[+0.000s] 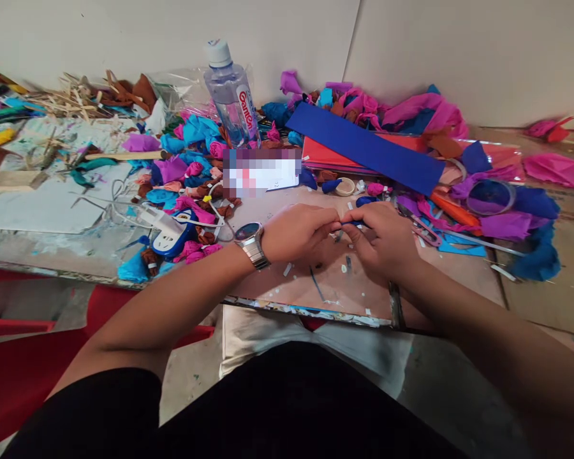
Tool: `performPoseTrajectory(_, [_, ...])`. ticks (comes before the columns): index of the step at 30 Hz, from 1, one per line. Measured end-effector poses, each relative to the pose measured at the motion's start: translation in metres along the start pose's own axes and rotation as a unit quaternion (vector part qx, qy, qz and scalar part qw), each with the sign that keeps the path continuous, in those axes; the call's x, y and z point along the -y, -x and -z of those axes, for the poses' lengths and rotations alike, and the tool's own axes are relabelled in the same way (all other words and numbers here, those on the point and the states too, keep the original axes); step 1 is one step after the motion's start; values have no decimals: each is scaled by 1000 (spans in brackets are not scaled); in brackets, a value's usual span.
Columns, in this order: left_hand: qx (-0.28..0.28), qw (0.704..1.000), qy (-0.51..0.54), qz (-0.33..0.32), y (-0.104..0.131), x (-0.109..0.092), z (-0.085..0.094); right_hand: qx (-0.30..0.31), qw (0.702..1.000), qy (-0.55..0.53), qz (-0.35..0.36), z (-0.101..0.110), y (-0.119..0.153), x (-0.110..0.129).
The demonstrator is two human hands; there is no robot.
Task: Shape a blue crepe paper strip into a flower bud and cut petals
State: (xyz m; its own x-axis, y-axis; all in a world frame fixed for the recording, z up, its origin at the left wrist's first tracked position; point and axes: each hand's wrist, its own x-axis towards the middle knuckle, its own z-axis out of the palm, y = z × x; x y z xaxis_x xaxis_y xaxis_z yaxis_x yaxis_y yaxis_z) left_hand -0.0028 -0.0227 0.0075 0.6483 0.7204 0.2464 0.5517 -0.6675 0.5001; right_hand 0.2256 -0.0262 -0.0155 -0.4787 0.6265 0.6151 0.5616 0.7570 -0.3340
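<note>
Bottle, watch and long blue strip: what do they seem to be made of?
Bottle: clear, glossy plastic, most likely, as it's see-through with highlights; its white cap looks like opaque plastic.
Watch: probably metal, judging by the silvery shine and linked band.
Blue strip: matte and evenly coloured, lying flat with straight edges; perhaps paper or card, though thin foam is possible.

Left hand, watch at wrist, and right hand pinch small dark blue piece above littered table. Beyond: phone, bottle, blue strip, crumpled coloured paper.
</note>
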Motion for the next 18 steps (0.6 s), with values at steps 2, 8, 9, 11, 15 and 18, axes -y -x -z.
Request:
performPoseTrajectory(2, [-6,1000,-15,2,0,1,-1,0,1000,-13,-8,-1,0,0])
performPoseTrajectory(8, [2,999,54,-2,1,0,4,-5,998,-33,-55,1,-1,1])
performPoseTrajectory(9, [4,998,55,1,1,-1,5,-7,997,-39,-68,2,-1,1])
performPoseTrajectory(11, [18,997,71,12,1,-1,8,-7,994,-51,-93,3,-1,2])
performPoseTrajectory(15, [86,966,234,65,0,1,9,-15,996,-41,-83,4,-1,3])
performPoseTrajectory(18, [130,895,405,136,-1,2,8,-24,999,-33,-23,4,-2,2])
